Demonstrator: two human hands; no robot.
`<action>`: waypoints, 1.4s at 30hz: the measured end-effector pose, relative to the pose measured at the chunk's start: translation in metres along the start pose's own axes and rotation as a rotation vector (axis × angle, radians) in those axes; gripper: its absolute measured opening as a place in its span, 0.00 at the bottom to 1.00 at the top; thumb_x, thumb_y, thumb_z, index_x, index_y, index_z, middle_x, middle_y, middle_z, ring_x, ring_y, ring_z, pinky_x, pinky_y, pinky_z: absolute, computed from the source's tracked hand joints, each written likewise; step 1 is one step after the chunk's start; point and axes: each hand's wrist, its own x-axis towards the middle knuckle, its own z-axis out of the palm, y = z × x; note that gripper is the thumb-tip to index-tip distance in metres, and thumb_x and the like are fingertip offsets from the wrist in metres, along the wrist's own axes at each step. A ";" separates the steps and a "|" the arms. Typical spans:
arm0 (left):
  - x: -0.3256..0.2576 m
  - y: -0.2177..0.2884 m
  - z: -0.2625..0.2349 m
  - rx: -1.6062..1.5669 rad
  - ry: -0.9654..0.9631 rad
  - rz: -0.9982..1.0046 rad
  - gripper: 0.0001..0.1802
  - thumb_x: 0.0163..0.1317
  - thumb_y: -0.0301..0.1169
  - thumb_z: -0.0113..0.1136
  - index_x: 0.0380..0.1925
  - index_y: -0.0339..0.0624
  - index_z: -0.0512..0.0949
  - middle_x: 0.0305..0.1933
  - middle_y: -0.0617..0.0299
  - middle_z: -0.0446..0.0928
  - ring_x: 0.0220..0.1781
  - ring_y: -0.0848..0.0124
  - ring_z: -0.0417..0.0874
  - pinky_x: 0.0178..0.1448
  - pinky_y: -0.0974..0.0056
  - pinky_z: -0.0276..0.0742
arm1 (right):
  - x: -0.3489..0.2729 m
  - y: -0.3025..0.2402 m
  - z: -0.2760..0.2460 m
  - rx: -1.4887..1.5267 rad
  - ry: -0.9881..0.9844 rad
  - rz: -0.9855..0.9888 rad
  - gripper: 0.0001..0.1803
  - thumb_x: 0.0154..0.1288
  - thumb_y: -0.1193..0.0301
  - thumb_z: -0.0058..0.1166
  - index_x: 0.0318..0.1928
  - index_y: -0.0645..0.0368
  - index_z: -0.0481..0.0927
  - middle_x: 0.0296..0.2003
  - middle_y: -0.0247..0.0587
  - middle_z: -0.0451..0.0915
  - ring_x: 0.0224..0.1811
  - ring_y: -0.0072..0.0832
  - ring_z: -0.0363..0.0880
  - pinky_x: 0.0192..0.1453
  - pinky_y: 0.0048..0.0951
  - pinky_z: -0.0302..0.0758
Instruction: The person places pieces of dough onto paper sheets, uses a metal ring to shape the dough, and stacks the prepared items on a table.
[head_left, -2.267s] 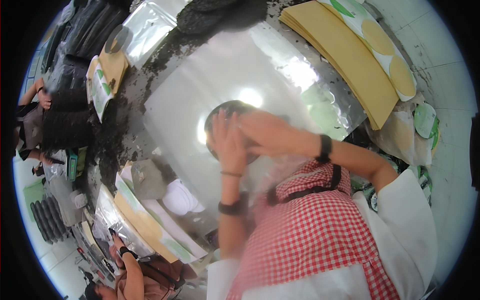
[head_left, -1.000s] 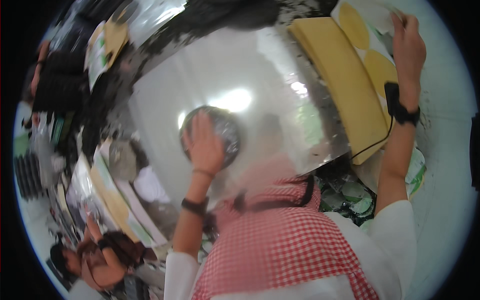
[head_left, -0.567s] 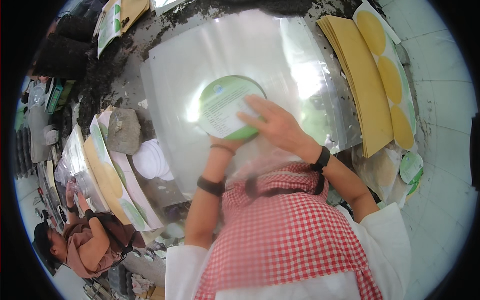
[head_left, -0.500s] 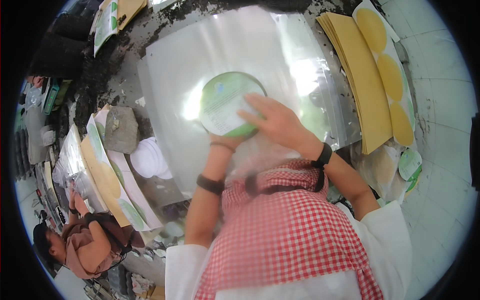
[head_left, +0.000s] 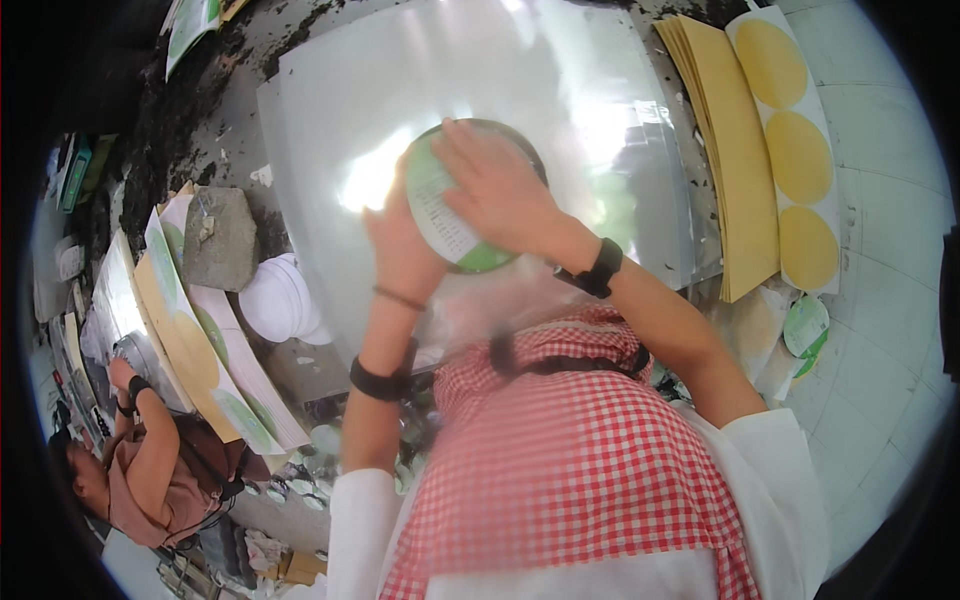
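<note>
A round container with a green-and-white round label (head_left: 437, 212) on its top and a dark edge at the far right stands over clear glossy plastic sheeting (head_left: 340, 110). My right hand (head_left: 505, 195) lies flat across the label with its fingers stretched out, covering much of it. Around the container's left side my left hand (head_left: 405, 250) is cupped; motion blurs its fingers, and some are behind the rim. Dark bands circle both wrists.
On the right lie brown cardboard (head_left: 735, 170) and a sheet of round yellow stickers (head_left: 800, 155). Leftward are a grey stone block (head_left: 220, 240), white round lids (head_left: 272, 300) and more label sheets (head_left: 185, 320). A co-worker (head_left: 150, 470) sits at the lower left.
My left hand has shifted from the container's near edge to its left side. My right hand has slid left and farther over the label, now lying flat on it.
</note>
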 end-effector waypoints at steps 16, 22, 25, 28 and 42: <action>-0.004 0.033 0.001 0.104 0.243 0.094 0.30 0.69 0.45 0.49 0.68 0.45 0.67 0.76 0.47 0.54 0.78 0.48 0.49 0.75 0.38 0.42 | -0.032 0.009 -0.063 0.074 -0.046 0.057 0.13 0.67 0.60 0.49 0.40 0.58 0.76 0.28 0.47 0.82 0.30 0.45 0.82 0.31 0.44 0.76; 0.005 0.067 0.013 0.220 -0.091 0.016 0.35 0.60 0.52 0.58 0.68 0.57 0.67 0.78 0.54 0.48 0.79 0.44 0.42 0.66 0.20 0.38 | -0.004 0.019 -0.065 -0.166 -0.200 0.185 0.07 0.62 0.69 0.46 0.37 0.58 0.73 0.25 0.50 0.80 0.29 0.49 0.81 0.30 0.46 0.77; 0.011 0.096 -0.008 0.342 -0.249 -0.006 0.33 0.60 0.51 0.58 0.66 0.58 0.69 0.75 0.51 0.57 0.77 0.45 0.51 0.66 0.23 0.46 | -0.032 -0.010 -0.097 -0.184 -0.034 0.127 0.07 0.60 0.70 0.48 0.38 0.57 0.73 0.24 0.49 0.81 0.28 0.47 0.83 0.31 0.44 0.78; 0.017 0.156 -0.052 -0.673 -0.003 0.269 0.22 0.65 0.43 0.55 0.59 0.56 0.75 0.68 0.52 0.67 0.70 0.53 0.65 0.64 0.29 0.57 | -0.077 0.053 -0.143 -0.291 -0.027 0.542 0.09 0.66 0.67 0.47 0.37 0.60 0.73 0.25 0.54 0.80 0.27 0.54 0.80 0.29 0.51 0.75; -0.223 -0.034 -0.092 -0.419 -1.013 0.087 0.07 0.55 0.28 0.70 0.31 0.40 0.81 0.35 0.59 0.79 0.41 0.60 0.80 0.46 0.59 0.76 | -0.132 0.041 -0.072 -0.266 0.127 0.063 0.15 0.60 0.63 0.60 0.45 0.55 0.78 0.40 0.38 0.77 0.47 0.35 0.74 0.58 0.42 0.65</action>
